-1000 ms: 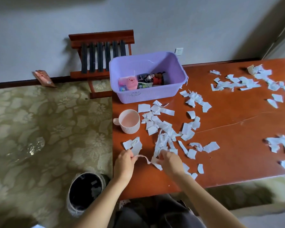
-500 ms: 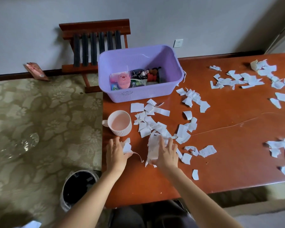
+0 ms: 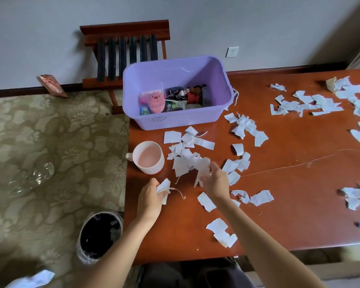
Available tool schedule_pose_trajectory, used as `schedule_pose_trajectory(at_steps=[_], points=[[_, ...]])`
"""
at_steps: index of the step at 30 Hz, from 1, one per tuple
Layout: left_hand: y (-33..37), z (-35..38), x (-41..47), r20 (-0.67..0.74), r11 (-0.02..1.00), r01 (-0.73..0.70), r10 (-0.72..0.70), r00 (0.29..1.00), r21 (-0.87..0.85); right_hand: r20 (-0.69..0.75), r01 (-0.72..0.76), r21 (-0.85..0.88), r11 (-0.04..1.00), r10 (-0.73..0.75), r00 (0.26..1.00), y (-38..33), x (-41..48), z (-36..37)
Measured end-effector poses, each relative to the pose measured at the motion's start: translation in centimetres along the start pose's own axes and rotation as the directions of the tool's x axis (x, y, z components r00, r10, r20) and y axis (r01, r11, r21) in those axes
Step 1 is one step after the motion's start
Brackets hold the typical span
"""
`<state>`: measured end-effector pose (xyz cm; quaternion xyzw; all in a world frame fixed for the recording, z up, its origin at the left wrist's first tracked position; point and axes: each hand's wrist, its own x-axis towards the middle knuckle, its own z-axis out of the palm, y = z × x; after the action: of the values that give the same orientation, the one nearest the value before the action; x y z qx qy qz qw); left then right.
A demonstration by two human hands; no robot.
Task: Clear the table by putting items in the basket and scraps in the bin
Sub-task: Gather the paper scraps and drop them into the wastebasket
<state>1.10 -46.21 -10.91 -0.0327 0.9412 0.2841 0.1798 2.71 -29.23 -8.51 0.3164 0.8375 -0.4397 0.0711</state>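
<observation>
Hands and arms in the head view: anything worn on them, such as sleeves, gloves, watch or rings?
Nothing visible. Both forearms are bare up to the frame's lower edge, with no sleeves in sight. The left hand and right hand are ungloved, and no watch, bracelet or ring shows on the sides facing the camera.

Domestic room — floral patterned olive carpet [image 3: 56,142], dark wooden slatted rack [image 3: 125,50] against a plain wall, white wall socket [image 3: 232,51], polished reddish wooden surface [image 3: 289,215].

A glossy reddish-brown wooden table [image 3: 279,204] carries a lilac plastic basket [image 3: 175,121] at its far left corner, a ribbed pale pink mug [image 3: 149,157] just nearer, and torn white paper scraps [image 3: 245,126] scattered across most of its top.
</observation>
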Motion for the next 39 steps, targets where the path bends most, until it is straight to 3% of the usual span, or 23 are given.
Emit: schedule_pose_trajectory(at_steps=[6, 10, 14, 20, 24, 28, 34, 39], points=[[4.1, 0.7, 0.0, 0.108, 0.986, -0.137, 0.147, 0.983, -0.09, -0.025, -0.073, 0.2, 0.977, 0.08, 0.996, 0.5, 2.9, -4.3], [8.1, 1.7, 1.6, 0.12, 0.977, -0.192, 0.202, 0.972, -0.093, 0.024, -0.109, 0.125, 0.986, 0.107, 0.994, 1.4, 4.1, -5.9], [10.0, 3.0, 3.9, 0.117, 0.983, -0.183, 0.181, 0.977, 0.012, 0.041, -0.138, 0.067, 0.988, 0.135, 0.99, 2.3, 4.6, -7.2], [10.1, 4.2, 6.0, 0.122, 0.952, -0.203, 0.178, 0.976, 0.231, 0.083, -0.023, -0.079, 0.997, 0.029, 0.996, 3.2, 6.2, -7.1], [10.2, 4.6, 6.2, 0.072, 0.951, -0.202, 0.19, 0.979, 0.234, 0.217, 0.136, -0.16, 0.978, -0.1, 0.971, 2.4, 7.6, -6.0], [10.6, 4.9, 6.2, 0.043, 0.963, -0.182, 0.177, 0.983, 0.199, 0.306, 0.192, -0.291, 0.937, -0.1, 0.947, 2.1, 8.5, -5.3], [11.1, 4.8, 5.9, 0.04, 0.974, -0.168, 0.164, 0.986, 0.155, 0.256, 0.149, -0.299, 0.943, -0.072, 0.964, 2.5, 9.4, -5.5], [11.7, 3.9, 5.3, -0.022, 0.995, -0.104, 0.104, 0.994, -0.003, 0.09, 0.113, -0.2, 0.973, -0.096, 0.991, 2.9, 9.0, -6.0]])
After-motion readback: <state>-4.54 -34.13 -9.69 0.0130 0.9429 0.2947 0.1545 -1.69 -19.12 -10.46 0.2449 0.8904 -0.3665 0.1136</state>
